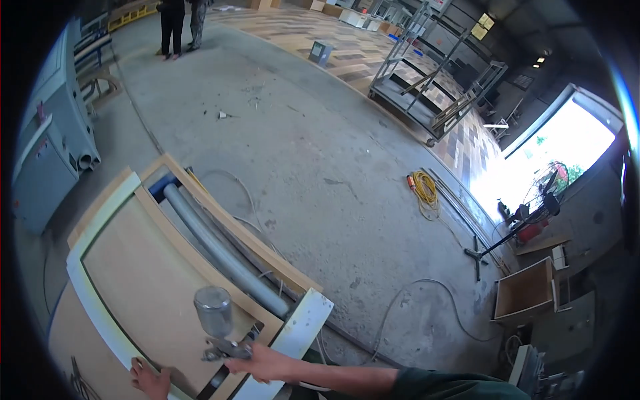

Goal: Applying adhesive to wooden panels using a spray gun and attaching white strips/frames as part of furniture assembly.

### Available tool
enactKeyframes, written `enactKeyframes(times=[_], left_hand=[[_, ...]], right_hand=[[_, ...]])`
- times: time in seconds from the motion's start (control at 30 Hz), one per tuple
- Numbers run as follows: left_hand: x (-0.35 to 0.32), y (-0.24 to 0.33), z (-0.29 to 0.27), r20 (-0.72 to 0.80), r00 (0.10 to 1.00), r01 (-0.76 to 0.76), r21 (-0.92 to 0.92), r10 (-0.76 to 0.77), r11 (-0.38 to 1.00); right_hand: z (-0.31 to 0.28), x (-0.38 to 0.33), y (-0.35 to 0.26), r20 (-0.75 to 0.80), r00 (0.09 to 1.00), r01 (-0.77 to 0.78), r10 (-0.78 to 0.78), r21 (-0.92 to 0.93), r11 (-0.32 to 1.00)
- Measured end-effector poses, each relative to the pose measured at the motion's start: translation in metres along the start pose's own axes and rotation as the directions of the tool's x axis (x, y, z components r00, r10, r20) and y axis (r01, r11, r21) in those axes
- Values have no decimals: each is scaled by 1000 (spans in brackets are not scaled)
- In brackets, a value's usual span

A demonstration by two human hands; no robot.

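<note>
Right hand (259, 364): curled around spray gun (229, 349), forearm (340, 377) nearly level from lower right.
Left hand (152, 382): fingers spread on white frame (100, 303), lower left.
Spray gun: lower centre, cup (213, 312) uppermost.

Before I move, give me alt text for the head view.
The right hand holds a spray gun with a greyish cup over a tan panel; the left hand touches the panel's pale border. Beyond, a yellow cable coil lies on the concrete floor.
</note>
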State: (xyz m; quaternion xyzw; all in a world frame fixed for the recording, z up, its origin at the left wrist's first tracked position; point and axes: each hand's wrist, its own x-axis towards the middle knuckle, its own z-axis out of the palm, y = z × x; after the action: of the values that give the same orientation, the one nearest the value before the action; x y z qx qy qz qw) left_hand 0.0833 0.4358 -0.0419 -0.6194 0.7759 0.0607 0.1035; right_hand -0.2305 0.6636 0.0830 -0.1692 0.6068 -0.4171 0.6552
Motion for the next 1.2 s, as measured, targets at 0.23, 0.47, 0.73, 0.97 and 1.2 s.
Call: enactKeyframes(times=[0.23,0.47,0.73,0.97,1.2], left_hand=[[6,36,-17,-21,1000,21,-29,-21,999],[5,17,1,-176,984,-29,-45,20,999],[14,-4,16,-232,968,72,-114,-97,991],[33,22,14,-392,920,-61,-199,-22,978],[13,-10,-9,-379,921,-59,-361,-89,931]], right_hand=[[1,191,-55,-55,974,218,-219,-28,976],[22,223,-30,3,944,310,-330,-355,882],[52,177,11,-260,809,182,-527,-741,646],[26,166,-2,-338,769,228,-543,-648,726],[42,183,0,-253,832,238,-494,-642,729]])
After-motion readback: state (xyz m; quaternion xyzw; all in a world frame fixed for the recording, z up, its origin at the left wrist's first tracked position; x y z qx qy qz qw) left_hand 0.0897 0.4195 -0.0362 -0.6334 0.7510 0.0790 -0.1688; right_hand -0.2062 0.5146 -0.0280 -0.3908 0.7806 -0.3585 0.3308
